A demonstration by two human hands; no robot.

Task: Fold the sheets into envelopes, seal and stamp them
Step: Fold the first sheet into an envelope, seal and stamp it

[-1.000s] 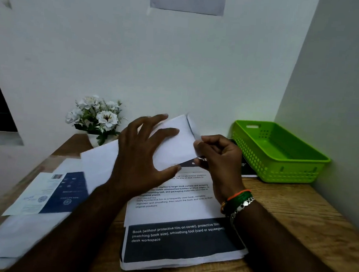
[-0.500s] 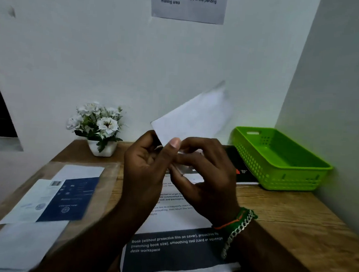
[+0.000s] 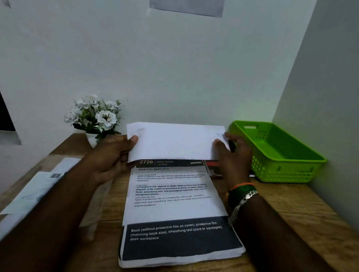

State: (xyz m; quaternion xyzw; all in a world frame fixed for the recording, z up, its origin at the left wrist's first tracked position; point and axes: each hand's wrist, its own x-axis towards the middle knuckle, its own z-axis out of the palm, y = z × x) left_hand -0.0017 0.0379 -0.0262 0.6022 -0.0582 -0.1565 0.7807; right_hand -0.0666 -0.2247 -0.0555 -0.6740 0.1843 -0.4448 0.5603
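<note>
A white folded envelope (image 3: 175, 143) is held level above the far end of a stack of printed sheets (image 3: 175, 210) on the wooden desk (image 3: 296, 218). My left hand (image 3: 111, 156) grips its left end, thumb on top. My right hand (image 3: 232, 158) grips its right end, thumb on the front face and fingers behind. A small dark object shows by my right fingers; I cannot tell what it is.
A green plastic basket (image 3: 279, 152) stands at the back right against the wall. A pot of white flowers (image 3: 97, 117) is at the back left. Loose papers and a printed leaflet (image 3: 34, 189) lie at the left. A notice (image 3: 187, 0) hangs on the wall.
The envelope was pressed on the stack, then lifted and tilted in front of me; now it is level, held by both ends, lower and farther back.
</note>
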